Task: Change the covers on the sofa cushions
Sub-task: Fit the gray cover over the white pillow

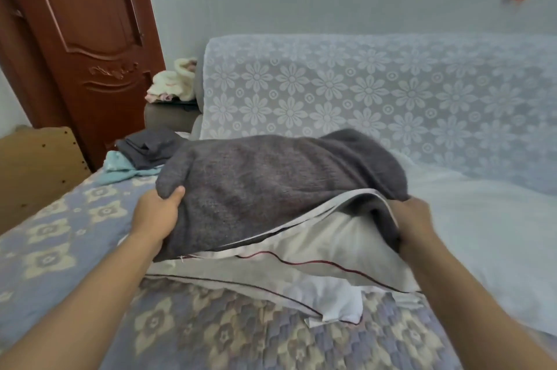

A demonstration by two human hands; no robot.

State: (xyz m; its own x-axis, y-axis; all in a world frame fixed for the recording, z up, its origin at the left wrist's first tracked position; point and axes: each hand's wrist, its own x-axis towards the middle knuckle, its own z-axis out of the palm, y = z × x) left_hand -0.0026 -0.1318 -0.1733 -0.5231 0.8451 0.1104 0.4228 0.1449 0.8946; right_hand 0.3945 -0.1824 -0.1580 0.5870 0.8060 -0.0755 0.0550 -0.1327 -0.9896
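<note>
Both hands gripped the grey cover: left hand and right hand curled around its corners. That grip likely worked it along the white cushion, which stuck out below.

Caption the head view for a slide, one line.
Left hand and right hand grip a grey cushion cover half over a white cushion on the sofa.

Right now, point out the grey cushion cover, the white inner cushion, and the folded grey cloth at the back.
grey cushion cover (265,186), head view, middle of its top face.
white inner cushion (328,237), head view, exposed part below the cover's open edge.
folded grey cloth (147,146), head view, its top fold.
</note>
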